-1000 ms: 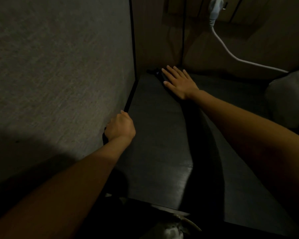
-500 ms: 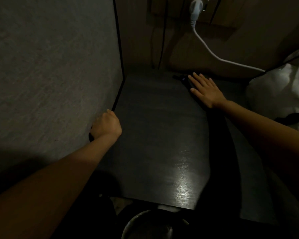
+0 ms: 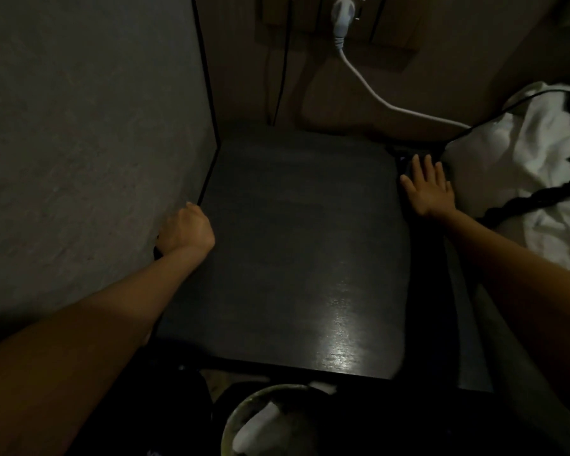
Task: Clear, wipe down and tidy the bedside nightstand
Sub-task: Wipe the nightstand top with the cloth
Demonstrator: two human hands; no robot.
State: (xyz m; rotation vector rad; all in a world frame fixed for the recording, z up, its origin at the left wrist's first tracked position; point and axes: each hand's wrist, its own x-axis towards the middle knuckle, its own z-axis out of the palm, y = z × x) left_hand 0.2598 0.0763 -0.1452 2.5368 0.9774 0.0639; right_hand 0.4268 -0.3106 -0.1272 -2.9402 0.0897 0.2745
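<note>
Hands (image 3: 427, 188) (image 3: 186, 230) flank glossy dark nightstand top (image 3: 297, 245) (flat, faintly grained).

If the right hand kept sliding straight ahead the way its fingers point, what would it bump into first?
Probably the white bedding bunched beside the nightstand top. The right hand lies flat, fingers spread and aimed toward the back wall, fingertips already near the fabric and a small dark item under them. Depth is unclear in this dim view.
</note>
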